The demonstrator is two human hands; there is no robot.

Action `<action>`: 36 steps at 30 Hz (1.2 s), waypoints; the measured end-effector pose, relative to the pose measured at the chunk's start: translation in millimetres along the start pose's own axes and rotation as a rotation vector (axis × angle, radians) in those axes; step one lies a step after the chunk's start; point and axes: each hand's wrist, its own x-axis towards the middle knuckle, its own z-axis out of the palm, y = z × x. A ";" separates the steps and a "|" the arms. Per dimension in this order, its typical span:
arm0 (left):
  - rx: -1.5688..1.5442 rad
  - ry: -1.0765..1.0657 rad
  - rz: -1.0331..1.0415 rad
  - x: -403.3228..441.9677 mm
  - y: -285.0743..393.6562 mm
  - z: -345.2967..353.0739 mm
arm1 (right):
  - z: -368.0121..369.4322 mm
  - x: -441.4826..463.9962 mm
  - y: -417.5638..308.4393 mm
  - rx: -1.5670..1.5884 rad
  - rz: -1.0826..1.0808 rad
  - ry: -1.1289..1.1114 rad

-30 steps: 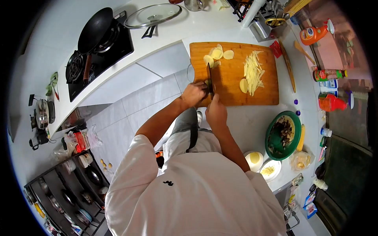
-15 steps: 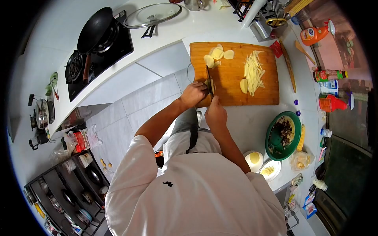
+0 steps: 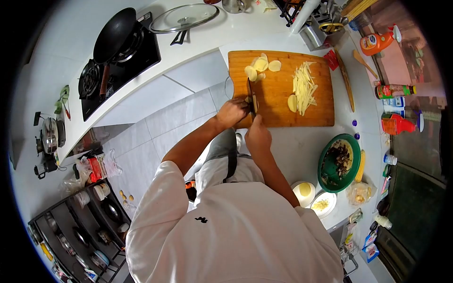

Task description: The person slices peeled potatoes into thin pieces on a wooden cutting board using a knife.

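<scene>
My right hand (image 3: 258, 134) is closed round the handle of a kitchen knife (image 3: 250, 94), whose dark blade points away from me near the left edge of the wooden cutting board (image 3: 278, 113). Against the blade's left side, the fingers of my left hand (image 3: 232, 112) are curled on a piece of potato, mostly hidden by hand and knife. A cut part of the potato (image 3: 255, 102) shows right of the blade. Beyond the knife tip lie several thin potato slices (image 3: 261, 63). On the board's right is a pile of potato shreds (image 3: 305, 87), with one slice (image 3: 292, 103) beside it.
A green basin (image 3: 324, 177) with dark pieces inside stands at the right, near a bowl (image 3: 303, 193) and a plate (image 3: 324, 204). A wok (image 3: 113, 35) sits on the stove at upper left; a glass lid (image 3: 184, 19) lies beside it. A rolling pin (image 3: 347, 82) lies right of the board.
The piece right of the blade looks narrower and slightly shifted. Both hands and the knife keep nearly the same place.
</scene>
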 end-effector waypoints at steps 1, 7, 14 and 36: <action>0.015 -0.018 0.008 1.0 -1.6 -1.0 | 4.2 3.4 1.5 -0.003 -0.021 0.026; 0.039 0.126 0.042 -0.5 -2.1 2.5 | -3.5 -2.3 0.9 0.034 -0.027 0.081; 0.031 0.104 0.017 -3.3 -1.6 0.9 | -3.0 -9.8 4.1 0.033 -0.082 0.089; -0.107 0.169 -0.138 -12.0 1.2 3.0 | -8.7 -3.8 -1.9 0.030 0.012 0.076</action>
